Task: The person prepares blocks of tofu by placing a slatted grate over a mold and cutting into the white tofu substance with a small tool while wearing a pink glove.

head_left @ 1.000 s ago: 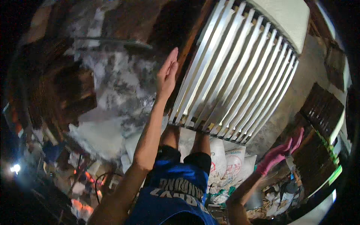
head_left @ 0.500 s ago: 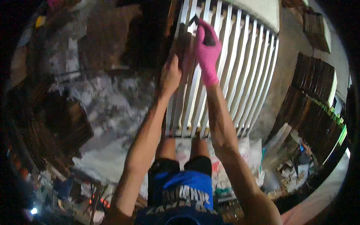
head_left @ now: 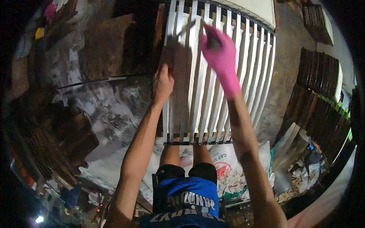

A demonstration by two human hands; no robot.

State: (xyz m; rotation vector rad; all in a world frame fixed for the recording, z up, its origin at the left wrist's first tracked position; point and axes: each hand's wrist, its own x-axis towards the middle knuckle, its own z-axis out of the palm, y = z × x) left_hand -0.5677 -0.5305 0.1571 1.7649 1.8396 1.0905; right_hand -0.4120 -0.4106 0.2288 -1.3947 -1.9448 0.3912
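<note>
A right hand [head_left: 221, 53] in a pink glove grips a thin tool [head_left: 186, 29], its kind too blurred to tell, above the upper left of a metal-barred rack [head_left: 190, 143] over a cream-coloured slab [head_left: 194, 41]. The bare left hand [head_left: 164, 84] is at the rack's left edge, its grip unclear, with white sacks [head_left: 243, 161] near the person's legs [head_left: 202, 155].
</note>
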